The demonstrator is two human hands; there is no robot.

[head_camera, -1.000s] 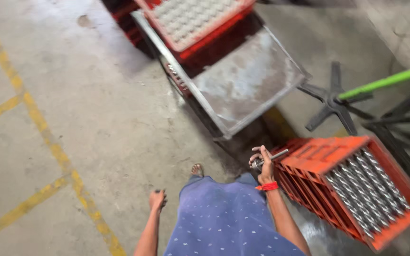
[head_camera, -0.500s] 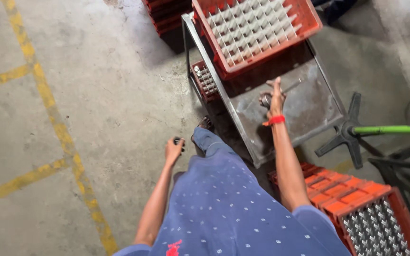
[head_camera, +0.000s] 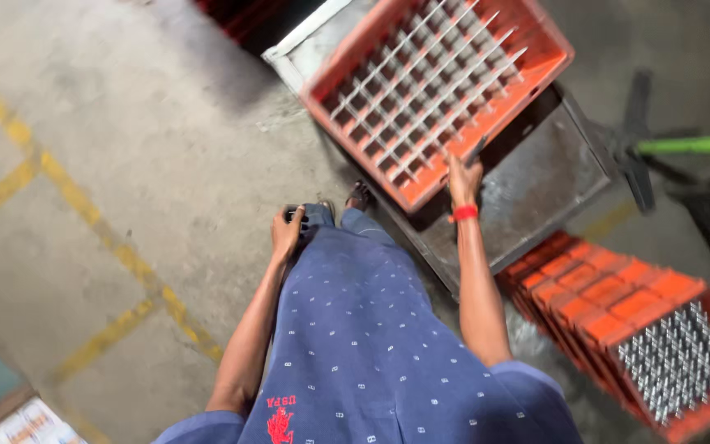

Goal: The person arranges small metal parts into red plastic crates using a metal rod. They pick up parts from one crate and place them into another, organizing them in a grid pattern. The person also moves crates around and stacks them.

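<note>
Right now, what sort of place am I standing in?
Probably a factory or warehouse floor. The concrete floor has yellow lines painted on it, an orange gridded crate sits on a metal table, and a second crate holds rows of metal parts. Your right hand is at the first crate's edge.

open concrete floor [head_camera: 125, 131] left of the left hand [head_camera: 286, 233]. right hand [head_camera: 463, 179] hemmed in: empty orange crate [head_camera: 437, 86] ahead on metal table [head_camera: 536, 185], full crate [head_camera: 634, 321] to its right, narrow gap between.
</note>
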